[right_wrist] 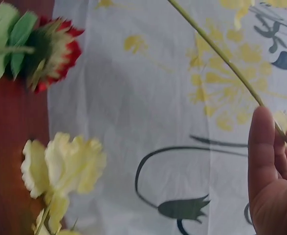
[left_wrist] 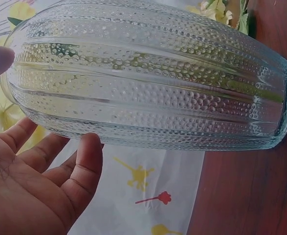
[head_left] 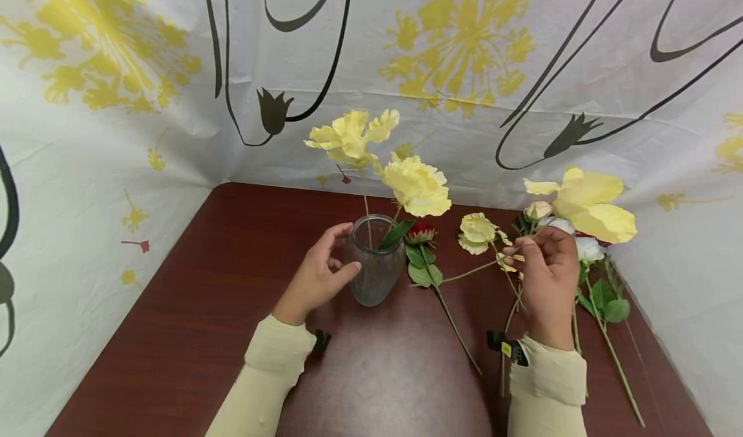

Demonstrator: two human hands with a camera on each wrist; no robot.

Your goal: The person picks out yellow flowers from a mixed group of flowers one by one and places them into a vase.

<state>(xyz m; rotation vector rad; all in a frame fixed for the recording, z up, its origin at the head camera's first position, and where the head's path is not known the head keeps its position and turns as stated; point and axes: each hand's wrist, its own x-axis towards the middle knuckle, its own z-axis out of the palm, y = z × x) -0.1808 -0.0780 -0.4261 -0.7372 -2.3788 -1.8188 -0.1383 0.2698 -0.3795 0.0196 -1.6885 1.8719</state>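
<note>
Hands apart. Left hand point(head_left: 319, 276): fingers spread beside vase point(head_left: 377, 285), contact uncertain. Right hand point(head_left: 548, 276): pinches yellow flower point(head_left: 598, 205) by stem point(head_left: 473, 272), free end toward left hand. Probable step: filling vase. Next move likely calls for lifting stem end over vase mouth.

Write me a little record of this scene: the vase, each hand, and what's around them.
Vase: ribbed, bumpy clear glass, upright on the dark red-brown table
In the vase: two yellow flowers, with a green leaf at the rim
Left hand: at the vase's side, fingers spread; contact unclear
Right hand: holds the stem of another yellow flower, outside the vase
Right of the vase: red flower, white flowers, pale pink bud
Backdrop: white cloth with yellow and dark flower prints
</note>
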